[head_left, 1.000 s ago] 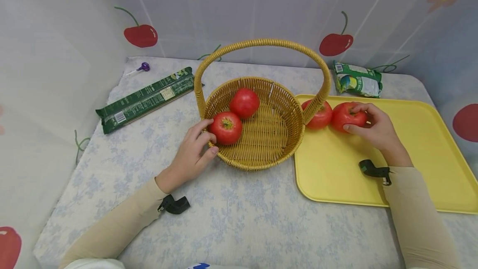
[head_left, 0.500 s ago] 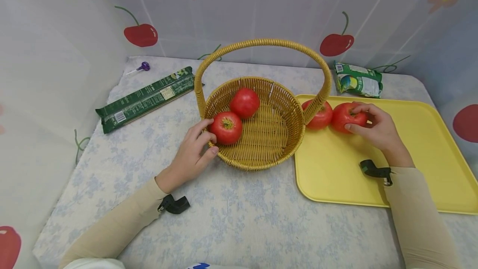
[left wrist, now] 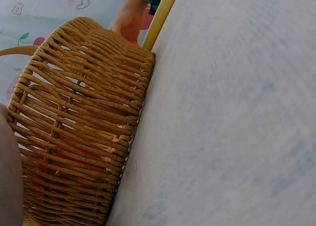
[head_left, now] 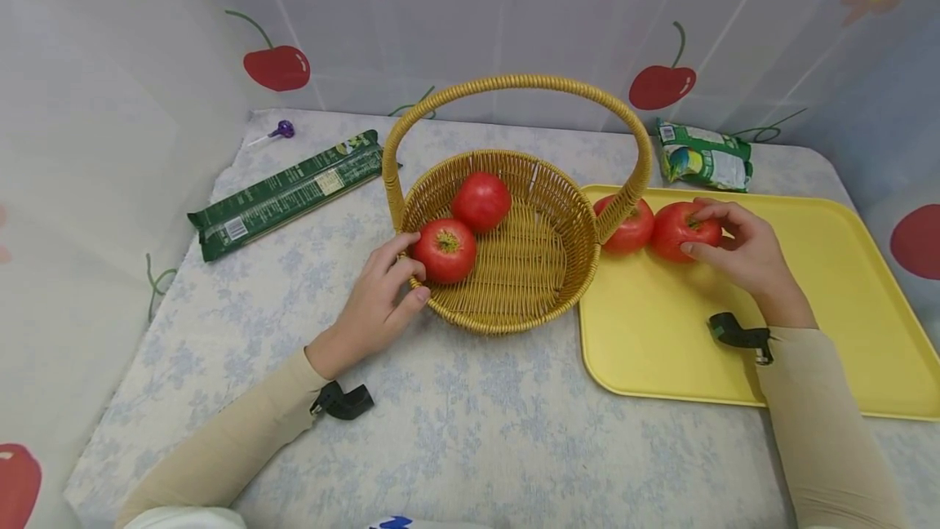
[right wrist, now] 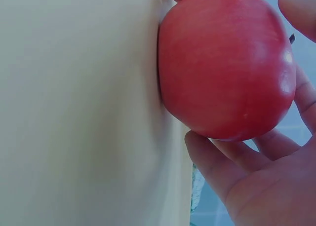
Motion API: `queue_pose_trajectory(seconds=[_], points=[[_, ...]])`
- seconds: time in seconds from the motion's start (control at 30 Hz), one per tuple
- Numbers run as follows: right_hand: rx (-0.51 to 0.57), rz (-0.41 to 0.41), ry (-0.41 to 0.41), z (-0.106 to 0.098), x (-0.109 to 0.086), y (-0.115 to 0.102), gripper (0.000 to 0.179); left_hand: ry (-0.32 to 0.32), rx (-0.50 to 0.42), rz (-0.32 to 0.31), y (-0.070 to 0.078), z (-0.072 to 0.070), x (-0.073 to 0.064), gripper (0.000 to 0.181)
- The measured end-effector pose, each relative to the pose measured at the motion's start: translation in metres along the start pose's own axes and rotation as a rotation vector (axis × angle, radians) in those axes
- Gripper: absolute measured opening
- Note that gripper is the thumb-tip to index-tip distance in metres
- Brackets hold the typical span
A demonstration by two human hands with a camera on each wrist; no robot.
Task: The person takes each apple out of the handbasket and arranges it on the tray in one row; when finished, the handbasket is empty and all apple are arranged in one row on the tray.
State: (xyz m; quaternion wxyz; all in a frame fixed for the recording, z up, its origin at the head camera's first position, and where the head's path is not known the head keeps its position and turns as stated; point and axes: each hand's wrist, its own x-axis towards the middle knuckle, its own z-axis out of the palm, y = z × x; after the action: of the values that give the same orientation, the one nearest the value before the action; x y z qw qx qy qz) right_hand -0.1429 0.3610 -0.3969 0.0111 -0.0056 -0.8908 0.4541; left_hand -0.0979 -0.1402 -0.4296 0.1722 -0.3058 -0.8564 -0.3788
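Observation:
A tan wicker basket (head_left: pixel 539 264) with a tall arched handle stands on the table, with two red apples (head_left: pixel 481 202) in its left part. My left hand (head_left: pixel 370 308) grips the left front rim, its fingers over the edge beside the nearer apple (head_left: pixel 445 251) and its thumb outside. To the right, my right hand (head_left: pixel 745 255) holds a red apple (head_left: pixel 679 231) on the yellow tray (head_left: pixel 661 349), fingers behind and thumb in front. In the right wrist view this apple (right wrist: pixel 222 63) rests against the tray. Another apple (head_left: pixel 627 231) sits beside it, partly hidden by the handle.
A long green packet (head_left: pixel 290 194) lies left of the basket, and a purple lollipop (head_left: pixel 282 130) lies behind it. A small green packet (head_left: pixel 705 157) is behind the tray. Cherry-printed curtain (head_left: pixel 507 15) closes off the back. The tray's left edge reaches the basket.

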Motion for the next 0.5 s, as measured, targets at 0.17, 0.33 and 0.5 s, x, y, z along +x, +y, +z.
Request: queue_pose_trajectory(seconds=[0.17,0.33,0.5], points=[[0.012,-0.001,0.007,-0.002,-0.001,-0.001,0.037,-0.001,-0.007,-0.005,-0.001,0.0,0.0,0.062],[-0.016,-0.027,0.037,-0.006,-0.003,-0.006,0.038,0.0,-0.009,-0.003,-0.001,0.0,-0.001,0.061],[-0.037,-0.06,0.067,-0.011,-0.008,-0.016,0.039,-0.002,-0.006,-0.005,0.0,0.0,0.0,0.062]])
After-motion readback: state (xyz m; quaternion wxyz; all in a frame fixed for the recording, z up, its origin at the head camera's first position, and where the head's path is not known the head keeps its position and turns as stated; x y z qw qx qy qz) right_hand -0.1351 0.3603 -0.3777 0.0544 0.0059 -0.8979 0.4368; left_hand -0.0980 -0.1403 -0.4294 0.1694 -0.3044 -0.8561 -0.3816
